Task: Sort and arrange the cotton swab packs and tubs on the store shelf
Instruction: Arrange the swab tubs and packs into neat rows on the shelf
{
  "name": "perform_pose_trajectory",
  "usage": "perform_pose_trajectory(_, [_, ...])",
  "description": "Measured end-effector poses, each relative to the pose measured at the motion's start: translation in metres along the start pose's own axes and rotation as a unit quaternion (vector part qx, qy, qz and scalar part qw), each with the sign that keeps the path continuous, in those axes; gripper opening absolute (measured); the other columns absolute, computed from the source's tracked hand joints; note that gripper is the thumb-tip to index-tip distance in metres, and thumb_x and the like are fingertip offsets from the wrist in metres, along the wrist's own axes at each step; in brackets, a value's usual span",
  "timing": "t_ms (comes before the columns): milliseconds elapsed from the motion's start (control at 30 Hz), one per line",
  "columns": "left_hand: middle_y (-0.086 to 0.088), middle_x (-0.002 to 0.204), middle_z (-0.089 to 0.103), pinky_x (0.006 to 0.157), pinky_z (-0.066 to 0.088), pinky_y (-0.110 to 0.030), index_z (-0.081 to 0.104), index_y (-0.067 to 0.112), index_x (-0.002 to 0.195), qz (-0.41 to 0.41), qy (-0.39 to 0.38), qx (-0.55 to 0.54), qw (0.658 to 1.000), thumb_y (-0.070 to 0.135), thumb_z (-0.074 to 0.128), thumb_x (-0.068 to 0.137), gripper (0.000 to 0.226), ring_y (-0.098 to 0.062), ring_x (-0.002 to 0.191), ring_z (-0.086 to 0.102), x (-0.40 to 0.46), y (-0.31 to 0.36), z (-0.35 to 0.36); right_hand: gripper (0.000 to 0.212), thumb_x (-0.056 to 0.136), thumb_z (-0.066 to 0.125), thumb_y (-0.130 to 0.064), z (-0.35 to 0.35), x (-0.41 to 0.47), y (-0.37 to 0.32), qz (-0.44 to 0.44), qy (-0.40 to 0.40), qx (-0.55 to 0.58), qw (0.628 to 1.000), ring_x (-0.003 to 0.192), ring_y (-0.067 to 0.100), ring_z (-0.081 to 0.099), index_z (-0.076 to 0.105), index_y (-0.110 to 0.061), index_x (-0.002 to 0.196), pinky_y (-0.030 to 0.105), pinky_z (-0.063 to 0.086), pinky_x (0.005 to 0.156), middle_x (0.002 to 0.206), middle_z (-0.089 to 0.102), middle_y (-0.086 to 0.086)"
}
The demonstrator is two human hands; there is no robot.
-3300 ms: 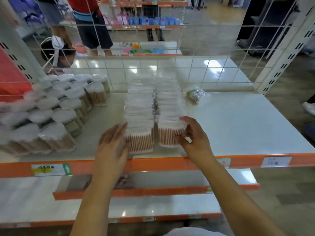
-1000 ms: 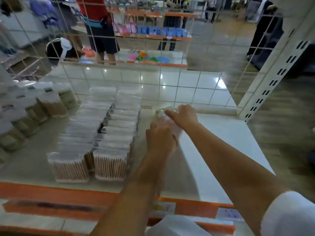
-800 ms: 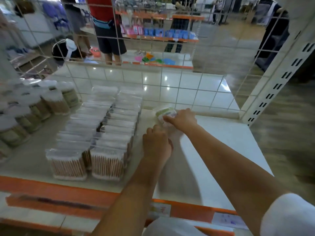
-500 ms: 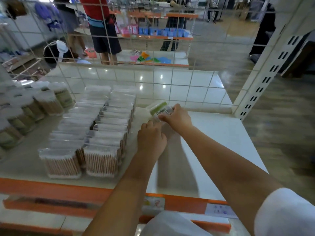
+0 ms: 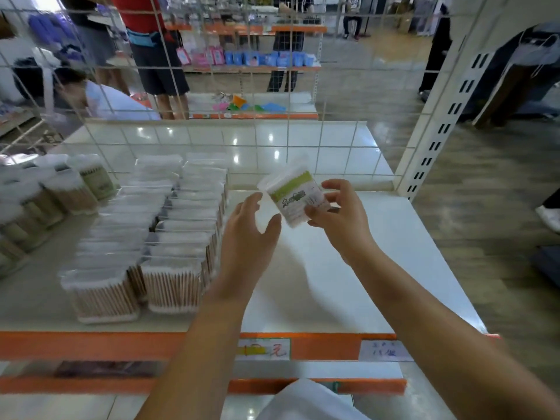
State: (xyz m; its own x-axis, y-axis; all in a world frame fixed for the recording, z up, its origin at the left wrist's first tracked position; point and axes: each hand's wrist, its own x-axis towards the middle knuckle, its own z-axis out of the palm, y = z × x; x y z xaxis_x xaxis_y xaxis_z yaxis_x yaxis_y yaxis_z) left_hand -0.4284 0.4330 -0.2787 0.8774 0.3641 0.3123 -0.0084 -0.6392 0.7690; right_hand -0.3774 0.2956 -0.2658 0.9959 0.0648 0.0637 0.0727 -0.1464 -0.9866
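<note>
green-and-white labelled swab pack (image 5: 295, 197), orange-edged white shelf (image 5: 378, 237), white wire grid (image 5: 242, 86)

Behind the wire grid panel (image 5: 212, 86), a person in a red top and dark shorts (image 5: 154, 56) stood in the aisle, and another person (image 5: 100, 97) bent low near them. Farther back, an orange-edged rack (image 5: 257, 68) carried pink and blue packets (image 5: 242, 57). Two price labels (image 5: 266, 349) were stuck on the orange front strip (image 5: 91, 345), and a white slotted upright post (image 5: 439, 125) rose at the right.

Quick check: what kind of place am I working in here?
Almost certainly a retail shop: orange-edged shelf with price tags, rows of cotton swab packs, more stocked shelves behind the wire grid.
</note>
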Motion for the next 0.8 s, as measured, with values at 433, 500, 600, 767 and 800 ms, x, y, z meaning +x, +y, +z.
perform_pose_trajectory(433, [-0.003,0.085,0.072,0.069,0.055,-0.027,0.073,0.025,0.098,-0.076,-0.141,-0.482,0.861,0.019,0.075,0.057,0.042,-0.019,0.082,0.068,-0.050,0.018,-0.030,0.049,0.058,0.073,-0.020,-0.022,-0.098,-0.015,0.001,-0.004,0.155,0.988,0.073,0.021,0.067,0.055,-0.016,0.103,0.031,0.058,0.067,0.089,0.068,0.009])
perform_pose_trajectory(500, [-0.004,0.084,0.072,0.070,0.056,-0.028,0.073,0.029,0.097,-0.081,-0.146,-0.491,0.855,0.024,0.073,0.056,0.041,-0.020,0.081,0.068,-0.054,0.018,-0.029,0.047,0.059,0.074,-0.020,-0.020,-0.107,-0.012,-0.006,-0.001,0.161,0.987,0.075,0.021,0.068,0.055,-0.018,0.102,0.031,0.057,0.067,0.090,0.069,0.007])
perform_pose_trajectory(600, [-0.004,0.084,0.072,0.071,0.057,-0.029,0.074,0.028,0.096,-0.091,-0.148,-0.496,0.850,0.024,0.073,0.056,0.041,-0.022,0.082,0.069,-0.058,0.018,-0.028,0.047,0.059,0.074,-0.022,-0.020,-0.113,-0.009,-0.012,0.002,0.156,0.988,0.076,0.020,0.068,0.054,-0.019,0.102,0.028,0.056,0.066,0.090,0.069,0.005])
perform_pose_trajectory(767, [-0.001,0.080,0.073,0.069,0.057,-0.029,0.075,0.029,0.090,-0.097,-0.144,-0.502,0.847,0.006,0.071,0.061,0.037,-0.019,0.079,0.070,-0.061,0.022,-0.030,0.047,0.059,0.074,-0.022,-0.019,-0.115,-0.012,-0.016,0.008,0.160,0.987,0.078,0.020,0.068,0.055,-0.020,0.103,0.028,0.055,0.066,0.092,0.069,0.006])
perform_pose_trajectory(800, [-0.001,0.080,0.073,0.068,0.057,-0.028,0.076,0.029,0.089,-0.097,-0.143,-0.505,0.846,0.005,0.068,0.064,0.036,-0.018,0.079,0.070,-0.061,0.022,-0.031,0.048,0.059,0.074,-0.022,-0.018,-0.115,-0.013,-0.017,0.006,0.161,0.987,0.077,0.020,0.068,0.055,-0.020,0.103,0.027,0.055,0.066,0.092,0.069,0.006])
